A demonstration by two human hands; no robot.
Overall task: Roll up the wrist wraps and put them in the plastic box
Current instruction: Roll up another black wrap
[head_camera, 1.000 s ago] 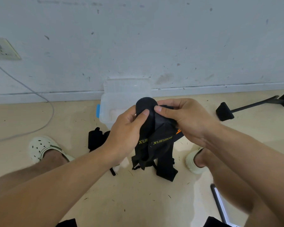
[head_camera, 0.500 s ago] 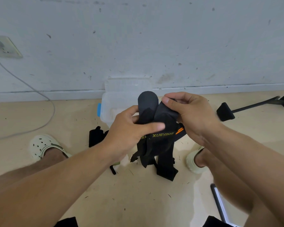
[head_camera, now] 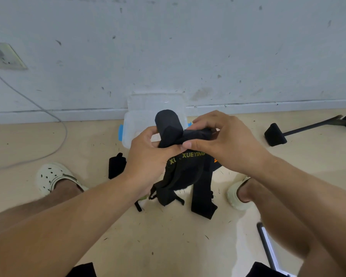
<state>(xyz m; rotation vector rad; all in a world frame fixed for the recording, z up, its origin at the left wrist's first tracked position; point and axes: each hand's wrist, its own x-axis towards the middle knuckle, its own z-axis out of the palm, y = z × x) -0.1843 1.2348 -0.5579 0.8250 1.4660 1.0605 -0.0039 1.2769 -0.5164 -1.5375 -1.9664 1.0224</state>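
- Since a moment ago, our right hand (head_camera: 226, 144) has shifted its thumb down to the front of the wrap (head_camera: 185, 156), and our left hand (head_camera: 150, 156) has slid lower, so the rolled end now stands clear above both.
- The wall (head_camera: 168, 47), pale and scuffed, fills the top of the view; an outlet (head_camera: 3, 56) sits at far left with a cable (head_camera: 54, 120) trailing onto the floor (head_camera: 168, 236).
- Our forearms reach in from the bottom corners and meet over the floor, between two white clogs (head_camera: 52, 176).
- The box (head_camera: 140, 120), clear plastic with blue clips, stands open against the wall, directly behind our hands.
- We hold the black wrap in the air in front of the box: its upper end is rolled into a thick tube, and loose straps lettered "XUEYING" hang down toward the floor.
- Left hand curls around the wrap just below the roll; right hand pinches the fabric beside the roll, thumb in front and fingers behind.
- A second wrap (head_camera: 117, 166) lies on the floor just left of our left wrist.
- A black stand foot (head_camera: 275, 134) rests well to the right.
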